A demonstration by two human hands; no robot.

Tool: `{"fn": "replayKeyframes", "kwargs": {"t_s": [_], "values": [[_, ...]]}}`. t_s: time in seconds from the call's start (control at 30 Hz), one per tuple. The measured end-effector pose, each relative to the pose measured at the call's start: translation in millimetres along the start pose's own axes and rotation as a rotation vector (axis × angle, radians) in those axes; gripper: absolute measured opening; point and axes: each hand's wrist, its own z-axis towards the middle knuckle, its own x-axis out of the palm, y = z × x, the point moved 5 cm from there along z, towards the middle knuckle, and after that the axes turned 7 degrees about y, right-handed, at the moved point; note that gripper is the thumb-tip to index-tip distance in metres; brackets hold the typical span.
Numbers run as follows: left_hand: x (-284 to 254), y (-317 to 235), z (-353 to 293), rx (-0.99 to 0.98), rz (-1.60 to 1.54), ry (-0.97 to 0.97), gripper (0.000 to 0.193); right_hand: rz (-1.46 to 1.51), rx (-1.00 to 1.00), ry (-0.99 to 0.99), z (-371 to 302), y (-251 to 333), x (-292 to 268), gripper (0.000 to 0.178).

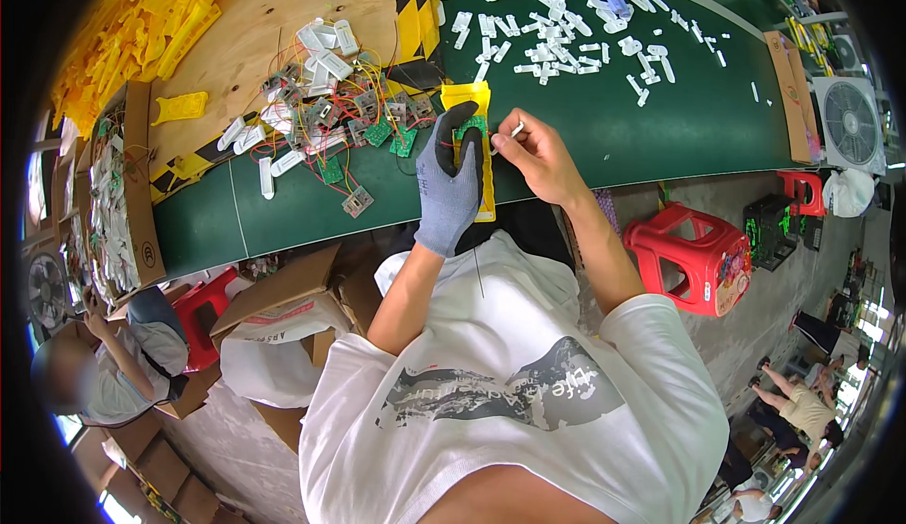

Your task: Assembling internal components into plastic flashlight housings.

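My left hand (447, 184), in a grey glove with black fingers, is closed around a long yellow plastic housing (467, 96) at the table's near edge. A small green circuit board (473, 126) shows on the housing between the gloved thumb and fingers. Just to its right, my bare right hand (542, 160) pinches a small white piece (516, 130) between thumb and fingertips. How this piece meets the housing cannot be made out. Left of the glove lies a heap of wired circuit boards (373, 109) with red and yellow leads, mixed with white plastic cases (326, 64).
Many small white plastic parts (557, 48) are spread over the green table (698, 133). Yellow housings (151, 24) pile up at the far left, behind a cardboard box (142, 175). A red stool (689, 255) stands at right; another person (142, 359) sits at left.
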Motion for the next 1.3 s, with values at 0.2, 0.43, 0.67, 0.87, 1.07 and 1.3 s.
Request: {"fn": "replayKeyframes", "kwargs": {"t_s": [0.2,0.43,0.67,0.87,1.07,1.3], "values": [[1.8,3.0,0.3,0.019,-0.038,-0.026,0.031,0.204,-0.049,-0.066,-1.7,-3.7,3.4,0.017],[1.4,1.0,-2.5,0.055,-0.030,-0.071,0.030,0.075,0.039,0.028,0.2,-4.2,7.3,0.019],[3.0,5.1,-2.9,0.023,-0.099,-0.139,0.024,0.148,-0.074,-0.216,-3.3,-2.2,17.3,0.031],[1.6,1.0,-2.8,0.047,-0.016,-0.170,0.021,0.106,-0.189,-0.311,-6.6,-0.1,23.0,0.035],[3.2,5.3,-1.7,0.060,0.031,-0.115,0.023,-0.076,-0.184,-0.352,-10.4,8.2,23.4,0.032],[3.9,6.4,-4.6,0.109,0.079,-0.103,0.024,-0.118,-0.129,-0.405,-14.0,1.4,26.1,0.029]]}}
